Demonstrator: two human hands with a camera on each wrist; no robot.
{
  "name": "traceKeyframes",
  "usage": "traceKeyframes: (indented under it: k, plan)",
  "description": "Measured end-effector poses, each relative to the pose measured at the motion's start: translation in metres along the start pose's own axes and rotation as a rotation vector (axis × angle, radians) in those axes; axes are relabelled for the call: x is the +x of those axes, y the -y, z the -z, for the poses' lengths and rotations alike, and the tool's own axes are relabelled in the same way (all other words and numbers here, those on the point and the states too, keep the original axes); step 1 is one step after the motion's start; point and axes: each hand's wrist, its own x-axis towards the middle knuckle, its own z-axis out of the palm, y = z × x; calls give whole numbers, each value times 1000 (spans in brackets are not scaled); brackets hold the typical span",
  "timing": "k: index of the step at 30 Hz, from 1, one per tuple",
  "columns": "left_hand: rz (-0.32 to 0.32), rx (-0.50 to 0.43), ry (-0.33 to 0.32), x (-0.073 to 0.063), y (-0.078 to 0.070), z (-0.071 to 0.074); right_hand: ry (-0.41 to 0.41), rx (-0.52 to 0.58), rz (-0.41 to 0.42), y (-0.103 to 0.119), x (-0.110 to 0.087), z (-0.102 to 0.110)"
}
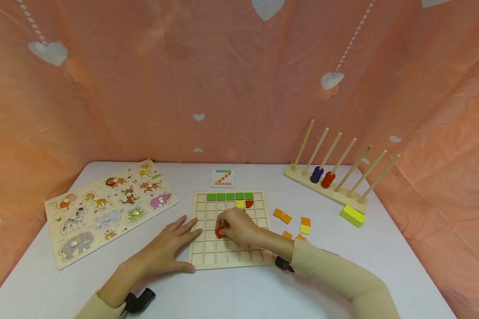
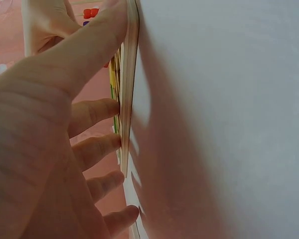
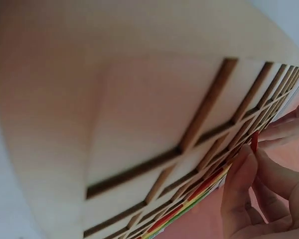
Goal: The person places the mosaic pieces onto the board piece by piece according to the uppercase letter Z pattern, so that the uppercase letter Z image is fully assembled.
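A wooden grid board lies on the table, with a row of green square tiles near its far edge. Below that row sit a yellow tile and a red rounded tile. My right hand reaches over the middle of the board and pinches a red tile between thumb and fingertips; the right wrist view shows this red tile edge-on. My left hand has its fingers spread, the fingertips and thumb touching the board's left edge. The right hand hides part of the grid.
A pattern card lies behind the board. Loose orange tiles and a yellow tile lie to its right. An animal puzzle is at the left. A peg stand and yellow-green blocks are at the right.
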Motion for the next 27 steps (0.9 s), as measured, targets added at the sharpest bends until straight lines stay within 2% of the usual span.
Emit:
traceKeyframes:
  k: [6, 13, 20, 27]
  plan:
    - [14, -2, 8, 0, -1, 1, 18, -110, -34, 3, -2, 0]
    - [15, -13, 13, 0, -1, 1, 36, -249, -29, 4, -3, 0]
    - [1, -9, 2, 0, -1, 1, 27, -296, -14, 4, -5, -1]
    - [21, -15, 21, 0, -1, 0, 17, -308, -2, 5, -3, -4]
